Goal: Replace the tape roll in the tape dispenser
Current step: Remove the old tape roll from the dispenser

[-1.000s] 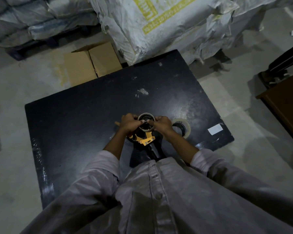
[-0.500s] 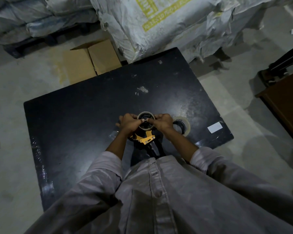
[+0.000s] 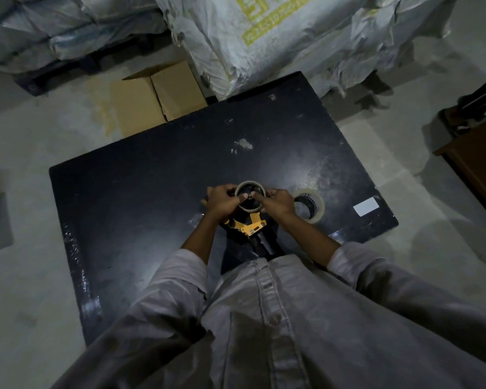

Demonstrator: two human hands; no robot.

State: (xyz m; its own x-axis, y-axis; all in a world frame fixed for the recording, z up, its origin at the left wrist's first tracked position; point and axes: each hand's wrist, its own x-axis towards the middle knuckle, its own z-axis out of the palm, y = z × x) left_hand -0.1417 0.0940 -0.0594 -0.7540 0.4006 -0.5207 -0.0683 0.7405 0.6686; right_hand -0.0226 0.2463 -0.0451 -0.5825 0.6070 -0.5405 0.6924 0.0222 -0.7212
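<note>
A yellow and black tape dispenser (image 3: 250, 228) lies on the black table (image 3: 152, 192), handle toward me. A thin brown ring, the used tape core (image 3: 250, 185), sits around its hub. My left hand (image 3: 225, 200) grips the core's left side and my right hand (image 3: 278, 202) grips its right side, thumbs meeting over the middle. A fuller roll of clear tape (image 3: 310, 204) lies flat on the table just right of my right hand.
A white label (image 3: 366, 206) lies near the table's right corner. A cardboard box (image 3: 157, 99) sits on the floor behind the table, with large white sacks (image 3: 264, 37) beyond. A brown wooden piece of furniture (image 3: 477, 164) stands at the right.
Both hands stay on the core over the dispenser; the thumbs have shifted slightly toward its centre. The view has drifted a little.
</note>
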